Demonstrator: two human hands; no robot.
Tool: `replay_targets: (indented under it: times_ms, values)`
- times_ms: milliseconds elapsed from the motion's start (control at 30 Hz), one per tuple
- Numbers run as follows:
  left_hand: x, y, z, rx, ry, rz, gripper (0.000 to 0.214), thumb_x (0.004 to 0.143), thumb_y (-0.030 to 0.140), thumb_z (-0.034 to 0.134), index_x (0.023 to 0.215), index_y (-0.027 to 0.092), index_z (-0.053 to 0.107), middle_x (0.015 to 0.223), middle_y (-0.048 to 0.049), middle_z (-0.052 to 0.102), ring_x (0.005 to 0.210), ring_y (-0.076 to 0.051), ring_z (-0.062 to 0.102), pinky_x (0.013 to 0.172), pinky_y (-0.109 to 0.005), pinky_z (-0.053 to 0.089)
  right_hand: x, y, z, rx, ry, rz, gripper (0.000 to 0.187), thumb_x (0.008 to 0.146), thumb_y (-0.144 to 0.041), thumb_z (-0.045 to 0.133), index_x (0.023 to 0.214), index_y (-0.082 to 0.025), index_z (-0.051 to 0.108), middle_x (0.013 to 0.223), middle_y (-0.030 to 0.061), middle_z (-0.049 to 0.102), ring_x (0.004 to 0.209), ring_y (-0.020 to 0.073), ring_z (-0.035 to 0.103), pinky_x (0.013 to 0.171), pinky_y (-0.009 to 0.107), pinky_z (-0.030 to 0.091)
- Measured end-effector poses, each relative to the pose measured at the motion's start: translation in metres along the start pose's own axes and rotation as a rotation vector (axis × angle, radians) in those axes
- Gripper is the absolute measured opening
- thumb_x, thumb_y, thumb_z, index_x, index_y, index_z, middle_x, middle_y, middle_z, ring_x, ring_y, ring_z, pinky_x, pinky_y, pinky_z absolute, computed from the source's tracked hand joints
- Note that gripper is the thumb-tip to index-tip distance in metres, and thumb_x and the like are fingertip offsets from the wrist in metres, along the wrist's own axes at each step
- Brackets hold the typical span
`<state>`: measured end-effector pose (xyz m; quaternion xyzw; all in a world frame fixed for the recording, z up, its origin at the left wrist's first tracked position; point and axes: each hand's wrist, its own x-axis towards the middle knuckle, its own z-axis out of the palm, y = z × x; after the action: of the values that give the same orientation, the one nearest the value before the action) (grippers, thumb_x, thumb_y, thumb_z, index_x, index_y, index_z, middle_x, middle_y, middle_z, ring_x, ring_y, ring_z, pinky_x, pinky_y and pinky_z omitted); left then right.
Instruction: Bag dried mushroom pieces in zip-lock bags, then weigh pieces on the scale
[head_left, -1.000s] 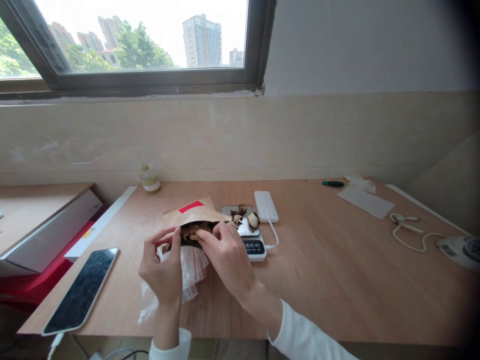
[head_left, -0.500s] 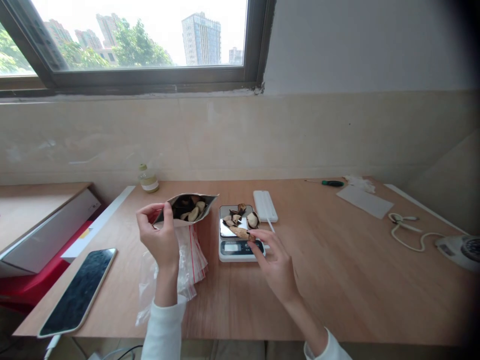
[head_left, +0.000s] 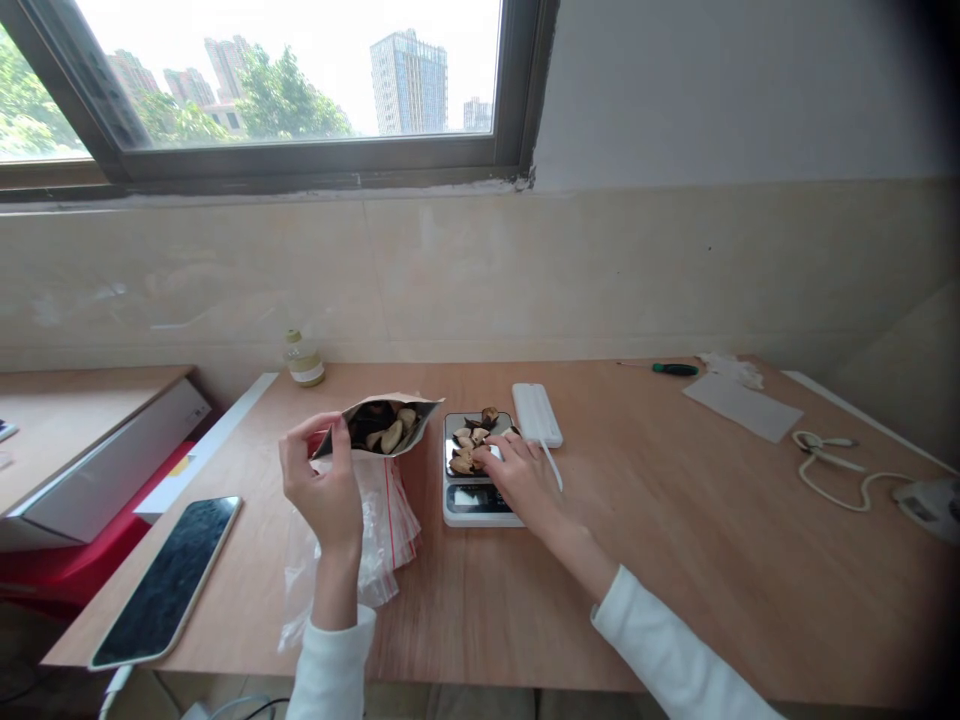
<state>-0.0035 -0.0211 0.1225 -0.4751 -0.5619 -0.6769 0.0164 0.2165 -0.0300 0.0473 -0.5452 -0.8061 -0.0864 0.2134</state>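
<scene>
My left hand (head_left: 324,490) grips the left edge of an open pouch (head_left: 390,456), its dark mouth tilted toward me. Inside lie pale and dark dried slices (head_left: 391,436), perhaps mushroom. To the right, a small white digital scale (head_left: 452,510) carries several similar dried pieces (head_left: 463,437) on its shiny plate. My right hand (head_left: 525,482) reaches over the scale's right side, fingers bent down onto a tan dried piece (head_left: 462,461) at the plate's front. Its fingertips are partly hidden, and the hand covers part of the display.
Clear zip bags (head_left: 375,520) with red strips lie under the pouch. A phone (head_left: 169,580) is at left, a small bottle (head_left: 304,360) behind. A white power bank (head_left: 537,414) with a cable sits beside the scale. Farther right are a screwdriver (head_left: 675,369), white paper (head_left: 742,405) and a cord (head_left: 832,458).
My right hand has moved forward and left, bringing the long tan piece from above the display down onto the plate. The left hand keeps holding the pouch; the view shifted slightly.
</scene>
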Motion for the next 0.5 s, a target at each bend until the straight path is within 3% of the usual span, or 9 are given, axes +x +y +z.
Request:
replay_targets:
  times_ms: [133,267,400,500]
  values:
    - [0.003,-0.002,0.002,-0.005,0.000,0.015,0.016,0.084,0.034,0.060,0.091,0.021,0.064,0.089,-0.0013,0.061,0.085,-0.015,0.056,0.080,-0.029,0.043,0.006,0.009,-0.003,0.107,0.003,0.020,0.031,0.087,-0.011,0.049,0.111,-0.024,0.065,0.127,0.0079,0.054,0.114,0.0248,0.045,0.092,0.039,0.037]
    - [0.013,-0.003,0.010,-0.017,0.001,0.016,0.016,0.085,0.033,0.057,0.096,0.022,0.062,0.097,-0.0029,0.059,0.090,-0.016,0.055,0.087,-0.032,0.043,0.044,0.037,-0.008,0.268,-0.008,0.123,0.038,0.088,-0.010,0.041,0.116,-0.022,0.064,0.119,0.0087,0.057,0.112,0.0210,0.048,0.095,0.035,0.038]
    - [0.033,0.000,0.025,-0.016,0.029,-0.033,0.025,0.086,0.025,0.051,0.110,0.024,0.058,0.114,-0.0070,0.052,0.101,-0.018,0.051,0.092,-0.035,0.042,0.091,0.067,0.001,0.305,-0.354,0.236,0.032,0.085,-0.016,0.052,0.115,-0.014,0.064,0.113,0.0117,0.064,0.106,0.0215,0.056,0.088,0.027,0.041]
    - [0.052,-0.003,0.037,-0.013,0.025,-0.022,0.033,0.086,0.016,0.046,0.118,0.024,0.051,0.124,-0.0089,0.048,0.111,-0.020,0.045,0.098,-0.037,0.039,0.108,0.079,0.013,0.331,-0.475,0.235,0.023,0.078,-0.019,0.064,0.098,-0.012,0.070,0.091,0.0086,0.071,0.081,0.0189,0.063,0.070,0.022,0.043]
